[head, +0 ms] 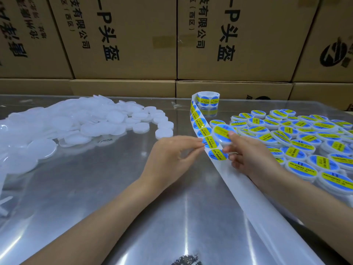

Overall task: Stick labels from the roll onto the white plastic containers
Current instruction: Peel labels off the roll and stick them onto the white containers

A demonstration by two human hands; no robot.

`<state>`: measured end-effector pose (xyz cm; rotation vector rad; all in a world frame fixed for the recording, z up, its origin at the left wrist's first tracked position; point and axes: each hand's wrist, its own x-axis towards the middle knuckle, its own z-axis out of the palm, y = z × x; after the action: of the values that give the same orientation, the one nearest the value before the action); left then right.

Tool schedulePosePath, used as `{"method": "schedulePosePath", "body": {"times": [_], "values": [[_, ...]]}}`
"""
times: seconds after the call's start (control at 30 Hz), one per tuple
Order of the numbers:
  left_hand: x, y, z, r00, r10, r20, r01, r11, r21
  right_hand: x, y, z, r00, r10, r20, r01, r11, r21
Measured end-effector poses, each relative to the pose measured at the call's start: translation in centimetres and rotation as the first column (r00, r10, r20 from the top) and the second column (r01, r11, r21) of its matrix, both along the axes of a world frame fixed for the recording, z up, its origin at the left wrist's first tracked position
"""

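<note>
A roll of round blue-and-yellow labels (207, 100) stands at the back of the table, and its strip (202, 127) runs toward me. My left hand (172, 155) pinches the strip's edge at a label (210, 142). My right hand (248, 155) grips a white container with a label on top (221, 132), tilted just above the strip. A heap of plain white containers (76, 123) lies at the left. Many labelled containers (305, 146) lie at the right.
The bare backing paper (257, 203) trails from my hands to the lower right over the shiny metal table (114, 188). Stacked cardboard boxes (124, 44) form a wall behind the table.
</note>
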<state>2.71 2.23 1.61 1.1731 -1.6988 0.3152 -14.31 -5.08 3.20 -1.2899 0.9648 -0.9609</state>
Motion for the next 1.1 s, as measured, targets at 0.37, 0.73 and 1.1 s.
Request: {"method": "schedulePosePath", "body": {"times": [0.37,0.73,1.1], "values": [[4.1,-2.1,-1.0,0.885,0.393,-0.248,-0.218,0.823,0.525,-2.2,-2.5,-0.2,0.994,-0.084,0.069,0.069,0.977,0.201],[4.8,-3.5,-1.4,0.895,0.443,-0.051,-0.326,0.728,0.604,-1.9,-2.8,-0.6,0.975,-0.21,0.07,0.215,0.975,-0.058],[1.9,-2.0,-1.0,0.965,0.208,0.157,-0.259,0.836,0.484,-0.7,-1.4,-2.2,0.752,-0.235,-0.616,-0.317,0.69,-0.651]]}}
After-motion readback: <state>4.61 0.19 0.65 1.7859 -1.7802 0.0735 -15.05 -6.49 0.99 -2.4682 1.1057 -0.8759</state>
